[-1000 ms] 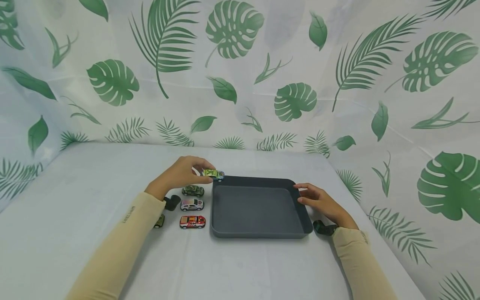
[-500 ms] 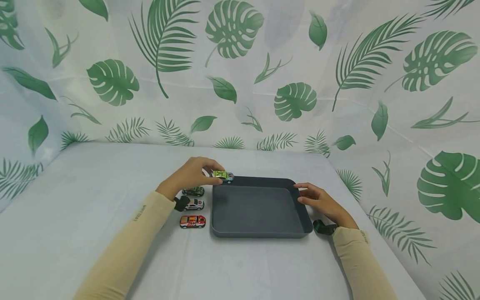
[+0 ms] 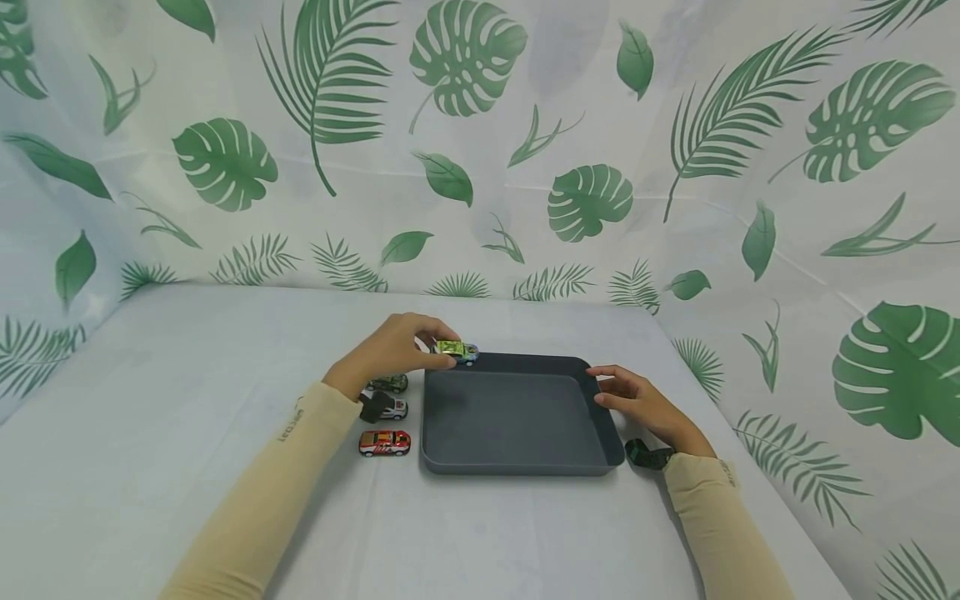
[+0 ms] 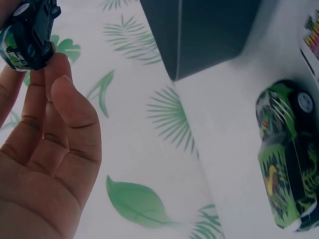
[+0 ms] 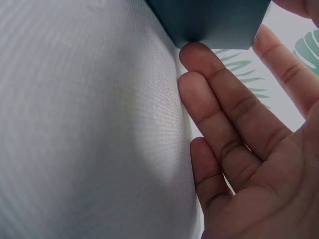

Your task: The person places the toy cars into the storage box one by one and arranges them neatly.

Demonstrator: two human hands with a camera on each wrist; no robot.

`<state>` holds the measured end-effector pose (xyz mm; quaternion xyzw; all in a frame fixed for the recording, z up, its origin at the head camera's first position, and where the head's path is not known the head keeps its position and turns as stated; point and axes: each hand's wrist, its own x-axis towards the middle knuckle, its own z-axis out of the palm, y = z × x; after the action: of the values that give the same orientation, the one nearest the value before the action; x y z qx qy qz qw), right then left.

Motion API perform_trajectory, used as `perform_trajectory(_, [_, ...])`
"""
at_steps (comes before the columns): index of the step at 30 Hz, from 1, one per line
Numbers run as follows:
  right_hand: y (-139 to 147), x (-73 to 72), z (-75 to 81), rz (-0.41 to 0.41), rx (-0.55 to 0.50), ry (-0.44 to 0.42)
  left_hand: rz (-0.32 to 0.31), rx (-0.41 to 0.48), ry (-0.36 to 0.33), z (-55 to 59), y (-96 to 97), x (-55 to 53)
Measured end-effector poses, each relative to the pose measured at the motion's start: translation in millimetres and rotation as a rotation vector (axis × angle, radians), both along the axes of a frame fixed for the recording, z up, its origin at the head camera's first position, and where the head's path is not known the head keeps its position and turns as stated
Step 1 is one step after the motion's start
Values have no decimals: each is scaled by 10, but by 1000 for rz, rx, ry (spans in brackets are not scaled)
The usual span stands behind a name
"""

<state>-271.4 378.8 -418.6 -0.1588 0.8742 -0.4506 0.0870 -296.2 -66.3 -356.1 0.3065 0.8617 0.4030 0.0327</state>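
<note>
My left hand [image 3: 397, 343] pinches a yellow-green and blue toy car [image 3: 463, 353] above the back left corner of a dark grey tray [image 3: 517, 469]. Only the dark underside and wheels of that toy car [image 4: 32, 37] show well in the left wrist view. At the tray's right side is my right hand [image 3: 647, 408], its fingers loosely extended. In the right wrist view, fingertips [image 5: 197, 56] touch the outside of the tray wall [image 5: 214, 25]. Nothing lies inside the tray.
Left of the tray, a green camouflage car [image 3: 390, 383], a white car [image 3: 397, 408] and a red car [image 3: 385, 443] stand in a column. My left wrist partly covers the white one. A leaf-printed cloth [image 3: 480, 192] hangs behind the white table [image 3: 525, 542].
My left hand has carried the yellow-green toy car to the right, from beside the tray's back left corner to over its back edge. The right hand has stayed in place.
</note>
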Motion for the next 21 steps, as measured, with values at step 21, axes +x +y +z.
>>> perform_trajectory(21, [8, -14, -14, 5, -4, 3, -44, 32, -11, -3, 290, -48])
